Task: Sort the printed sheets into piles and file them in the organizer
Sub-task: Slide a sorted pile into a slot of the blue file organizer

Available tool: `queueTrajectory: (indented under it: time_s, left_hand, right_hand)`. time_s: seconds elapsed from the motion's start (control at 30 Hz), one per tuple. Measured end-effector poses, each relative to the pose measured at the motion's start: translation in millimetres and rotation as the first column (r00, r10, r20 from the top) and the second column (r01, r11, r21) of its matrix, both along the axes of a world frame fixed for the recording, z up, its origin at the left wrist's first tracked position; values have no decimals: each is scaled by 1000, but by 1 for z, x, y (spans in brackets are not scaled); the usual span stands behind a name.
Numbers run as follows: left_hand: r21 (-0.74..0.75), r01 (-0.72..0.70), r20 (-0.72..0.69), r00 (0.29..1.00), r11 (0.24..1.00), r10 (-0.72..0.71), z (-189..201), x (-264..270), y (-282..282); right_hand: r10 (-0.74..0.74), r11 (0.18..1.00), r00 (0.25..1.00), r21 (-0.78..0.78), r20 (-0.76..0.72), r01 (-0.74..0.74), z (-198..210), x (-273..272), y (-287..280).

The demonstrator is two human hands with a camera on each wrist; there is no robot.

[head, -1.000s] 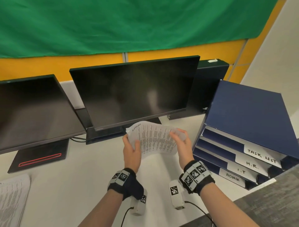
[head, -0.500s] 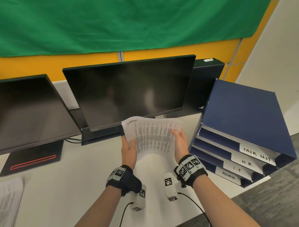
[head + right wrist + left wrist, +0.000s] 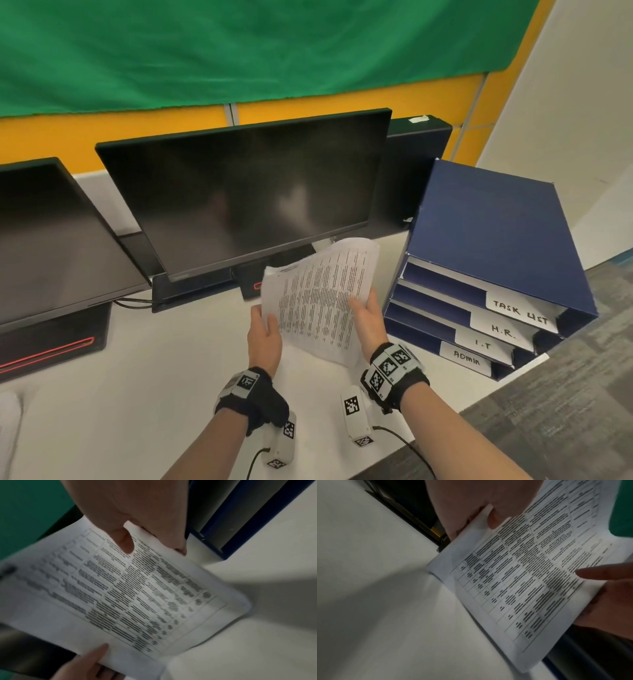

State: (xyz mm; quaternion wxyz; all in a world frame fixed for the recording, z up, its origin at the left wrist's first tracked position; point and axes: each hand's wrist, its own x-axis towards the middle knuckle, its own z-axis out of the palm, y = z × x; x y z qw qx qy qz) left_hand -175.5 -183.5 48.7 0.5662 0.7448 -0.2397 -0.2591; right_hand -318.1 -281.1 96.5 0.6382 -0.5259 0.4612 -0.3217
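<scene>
A thin stack of printed sheets (image 3: 318, 301) with table text is held above the white desk, tilted with its top leaning right. My left hand (image 3: 267, 325) pinches its left edge, the thumb (image 3: 491, 519) on the printed face. My right hand (image 3: 366, 311) pinches the right edge, its thumb (image 3: 123, 542) also on the face. The sheets (image 3: 530, 574) (image 3: 128, 588) fill both wrist views. The blue organizer (image 3: 496, 233) stands just right of the sheets, with trays labelled TASK LIST (image 3: 520, 310), H.R., I.T and ADMIN (image 3: 467, 358).
A dark monitor (image 3: 253, 198) stands right behind the sheets, a second monitor (image 3: 44, 240) at the left. Another pile of paper (image 3: 7, 428) lies at the desk's left edge. The white desk (image 3: 137, 394) ends at grey carpet (image 3: 565, 411) on the right.
The stack has swung clockwise and shifted right, toward the organizer. Both hands have kept their hold on its edges.
</scene>
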Motion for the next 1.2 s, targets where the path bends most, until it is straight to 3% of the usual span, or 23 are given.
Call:
queueTrajectory:
  time_s: [0.3, 0.43, 0.63, 0.77, 0.9, 1.0, 1.13, 1.2]
  left_hand:
    - [243, 155, 147, 970, 958, -195, -9, -26, 12]
    - [397, 322, -23, 940, 860, -341, -23, -56, 30]
    - [494, 518, -210, 850, 698, -483, -46, -95, 13]
    - [478, 650, -275, 750, 591, -602, -44, -122, -6]
    - [400, 741, -359, 668, 539, -652, -30, -146, -21]
    - [333, 773, -433, 634, 540, -641, -24, -151, -33]
    - [208, 757, -638, 585, 619, -501, -20, -140, -37]
    - [180, 756, -649, 572, 629, -502, -15, -135, -39]
  right_hand:
    - [-84, 995, 969, 28, -234, 93, -70, -58, 18]
    - [-97, 977, 929, 143, -357, 157, -106, -101, 36]
    - [-161, 930, 782, 172, -602, 324, -136, -163, 33]
    - [-147, 938, 702, 127, -697, 322, -144, -210, 24]
    - [-166, 918, 635, 117, -755, 379, -143, -243, 13]
    - [-208, 847, 649, 197, -732, 494, -132, -247, -13]
    - [-265, 851, 699, 180, -664, 493, -111, -231, -45]
    - [-285, 854, 755, 201, -590, 480, -98, -224, -53]
